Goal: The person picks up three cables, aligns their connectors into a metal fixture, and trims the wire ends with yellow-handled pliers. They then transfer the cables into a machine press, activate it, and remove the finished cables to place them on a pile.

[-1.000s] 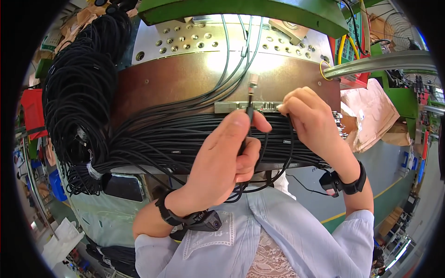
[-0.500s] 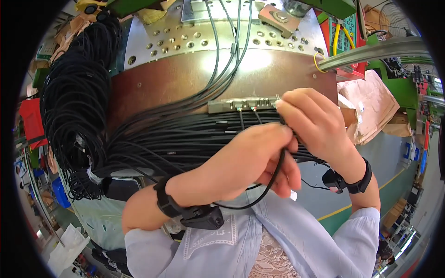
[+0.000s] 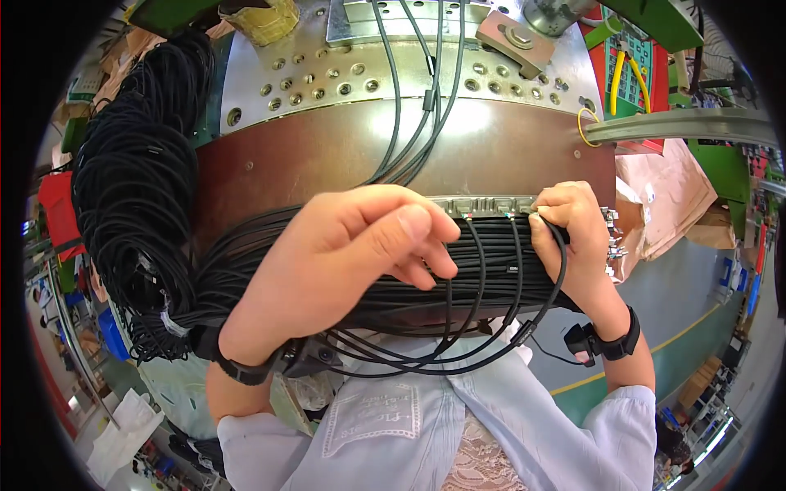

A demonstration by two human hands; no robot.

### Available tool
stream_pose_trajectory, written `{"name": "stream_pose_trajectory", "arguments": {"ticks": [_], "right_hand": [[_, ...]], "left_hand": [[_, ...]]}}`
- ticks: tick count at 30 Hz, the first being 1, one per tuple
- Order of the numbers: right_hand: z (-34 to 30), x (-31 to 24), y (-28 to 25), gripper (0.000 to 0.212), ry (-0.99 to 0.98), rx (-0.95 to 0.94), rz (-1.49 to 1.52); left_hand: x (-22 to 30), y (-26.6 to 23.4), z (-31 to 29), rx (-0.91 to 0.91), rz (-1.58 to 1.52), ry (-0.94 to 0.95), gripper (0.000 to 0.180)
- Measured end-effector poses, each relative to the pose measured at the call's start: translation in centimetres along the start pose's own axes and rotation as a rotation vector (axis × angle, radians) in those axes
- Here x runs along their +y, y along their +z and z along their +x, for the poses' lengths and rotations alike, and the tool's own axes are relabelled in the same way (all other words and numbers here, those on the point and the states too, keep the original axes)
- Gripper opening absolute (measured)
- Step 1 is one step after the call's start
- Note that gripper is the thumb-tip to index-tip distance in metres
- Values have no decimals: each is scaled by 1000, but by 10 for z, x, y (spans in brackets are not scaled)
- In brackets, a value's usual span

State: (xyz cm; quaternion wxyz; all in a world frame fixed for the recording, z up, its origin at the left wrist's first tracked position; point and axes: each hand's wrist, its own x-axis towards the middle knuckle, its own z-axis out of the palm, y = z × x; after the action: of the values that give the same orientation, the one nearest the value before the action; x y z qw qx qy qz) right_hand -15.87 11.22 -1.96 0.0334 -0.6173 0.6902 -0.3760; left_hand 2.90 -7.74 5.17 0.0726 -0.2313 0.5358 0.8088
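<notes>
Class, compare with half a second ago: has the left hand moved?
Yes: the left hand has moved leftward, judged against the metal strip.

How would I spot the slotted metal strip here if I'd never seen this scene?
Start at the wide brown board below the drilled metal plate. Near its lower edge, just above the bundle of black cables, lies the slotted metal strip, running up to the right hand. Its pale, notched metal sets it apart from the black cables.

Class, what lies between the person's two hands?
In the head view, black cables and part of a grey metal strip lie between the left hand and right hand.
</notes>
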Motion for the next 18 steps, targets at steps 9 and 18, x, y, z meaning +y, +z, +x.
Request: {"name": "stream_pose_trajectory", "arguments": {"ticks": [9, 18], "right_hand": [[6, -8, -2, 23, 3, -68, -141], [123, 39, -17, 19, 202, 57, 178]], "left_hand": [[10, -52, 72, 376, 222, 222, 33], [-13, -72, 152, -384, -635, 250, 37]]}}
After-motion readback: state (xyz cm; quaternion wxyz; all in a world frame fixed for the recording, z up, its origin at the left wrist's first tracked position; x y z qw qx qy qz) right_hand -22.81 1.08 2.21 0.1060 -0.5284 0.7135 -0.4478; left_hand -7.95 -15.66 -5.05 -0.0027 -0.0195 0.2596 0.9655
